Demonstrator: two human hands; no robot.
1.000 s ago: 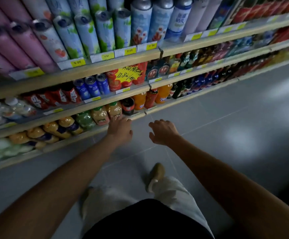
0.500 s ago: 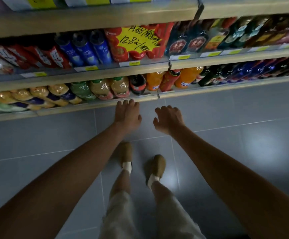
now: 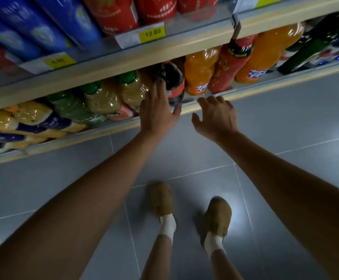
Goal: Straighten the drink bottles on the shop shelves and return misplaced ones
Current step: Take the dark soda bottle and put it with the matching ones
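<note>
On the pale bottom shelf point(image 3: 103, 129), a dark red-labelled plastic bottle point(image 3: 174, 81) stands upright at the spread, straight fingers of the left hand point(image 3: 158, 114), while the loosely curled right hand point(image 3: 215, 118) is empty beside it.

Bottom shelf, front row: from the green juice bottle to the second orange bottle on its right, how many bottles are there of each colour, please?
Green juice bottle: 1
Beige juice bottles with green caps: 2
Dark cola bottle: 1
Orange bottles: 2
Red bottle: 1
Total: 7
</note>
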